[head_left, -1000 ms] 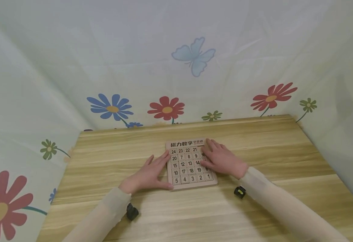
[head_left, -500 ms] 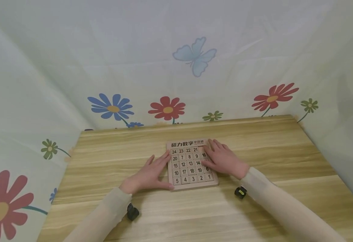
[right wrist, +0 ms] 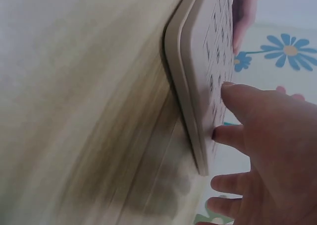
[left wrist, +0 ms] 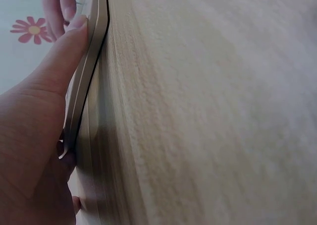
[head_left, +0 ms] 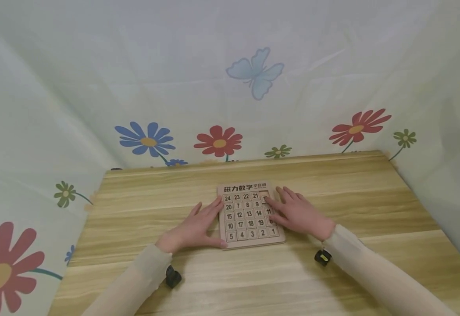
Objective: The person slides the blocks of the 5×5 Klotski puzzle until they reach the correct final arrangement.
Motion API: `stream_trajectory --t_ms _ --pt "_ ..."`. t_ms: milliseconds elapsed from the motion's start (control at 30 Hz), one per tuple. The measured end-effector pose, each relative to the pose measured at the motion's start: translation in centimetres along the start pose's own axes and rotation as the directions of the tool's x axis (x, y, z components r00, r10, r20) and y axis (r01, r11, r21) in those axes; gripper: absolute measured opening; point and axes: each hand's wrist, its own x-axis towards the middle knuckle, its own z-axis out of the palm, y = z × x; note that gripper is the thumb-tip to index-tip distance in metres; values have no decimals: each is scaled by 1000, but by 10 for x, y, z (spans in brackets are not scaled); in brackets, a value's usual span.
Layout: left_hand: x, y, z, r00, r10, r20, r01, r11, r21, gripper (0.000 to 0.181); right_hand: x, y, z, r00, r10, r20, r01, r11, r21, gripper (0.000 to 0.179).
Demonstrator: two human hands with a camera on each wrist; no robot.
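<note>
A wooden sliding number puzzle (head_left: 249, 243) with numbered square tiles and black Chinese lettering lies flat on the table. My left hand (head_left: 192, 230) rests at its left side, fingers stretched along the edge and thumb at the lower left corner. My right hand (head_left: 302, 214) reaches over the right side with fingers extended. Its index fingertip touches a partly covered tile (head_left: 265, 198) in the rightmost column, which sits partway into the upper right slot. The right thumb is over the 6 tile (head_left: 271, 222), covering part of it. In the right wrist view, the other fingers stand off the board.
The wood-grain table (head_left: 230, 281) reaches back to a pale curtain (head_left: 308, 87) printed with flowers and a butterfly. Small black devices sit below the left wrist (head_left: 172, 276) and the right wrist (head_left: 322, 257).
My right hand has shifted slightly right, its thumb now lower on the board. The 16 tile has slid up toward the top right slot, and the 11 tile shows. My left hand stays put.
</note>
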Motion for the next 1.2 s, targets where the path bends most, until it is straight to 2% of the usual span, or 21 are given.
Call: stream_trajectory --t_ms 167,333,600,767,900,1200 --pt "2 1 3 1000 16 0 -16 1000 -1 126 6 7 3 1000 19 -1 -19 999 47 62" --pt "1 4 2 1000 14 -1 -14 1000 -8 126 6 5 1 1000 18 24 -19 999 37 63" --pt "-1 3 1 1000 10 -6 -10 1000 -11 126 -16 -1 4 996 -65 55 67 997 -33 64" --pt "0 2 -2 1000 3 10 -3 1000 7 126 -29 -4 4 995 -55 82 56 998 -9 64" --pt "0 2 -3 1000 1 7 -1 1000 7 126 -29 -4 2 997 -50 64 49 999 16 64" --pt "-1 3 -5 1000 6 8 -6 1000 -22 126 -13 2 5 998 -60 -14 60 998 18 64"
